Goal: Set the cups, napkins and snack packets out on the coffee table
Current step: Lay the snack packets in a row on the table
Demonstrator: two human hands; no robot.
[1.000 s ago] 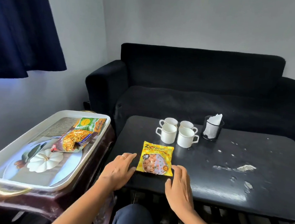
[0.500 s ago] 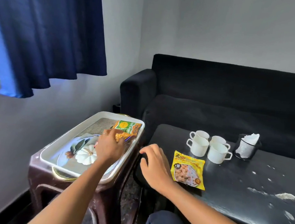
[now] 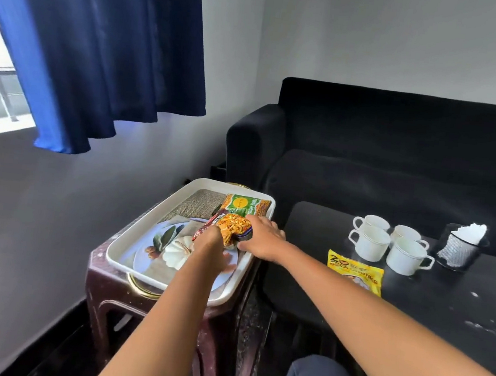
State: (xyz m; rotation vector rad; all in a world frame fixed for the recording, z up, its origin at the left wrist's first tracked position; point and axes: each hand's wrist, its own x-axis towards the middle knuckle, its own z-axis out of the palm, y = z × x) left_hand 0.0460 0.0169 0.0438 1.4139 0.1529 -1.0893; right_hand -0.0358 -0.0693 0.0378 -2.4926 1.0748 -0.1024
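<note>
Two hands on one snack packet: left hand (image 3: 212, 247) and right hand (image 3: 261, 236) both closed on the orange mixture packet (image 3: 230, 227), which sits raised above the white tray (image 3: 127, 262). Left fingers curl around its near end; right fingers clamp its far end. Green packet (image 3: 243, 205) lies flat at the tray's far end. Tray rests on a dark brown stool (image 3: 99, 291). On the black coffee table (image 3: 459, 304): yellow soya chunks packet (image 3: 355, 269), four white cups (image 3: 388, 247) clustered together, and a black mesh napkin holder (image 3: 459, 250) just beside them.
</note>
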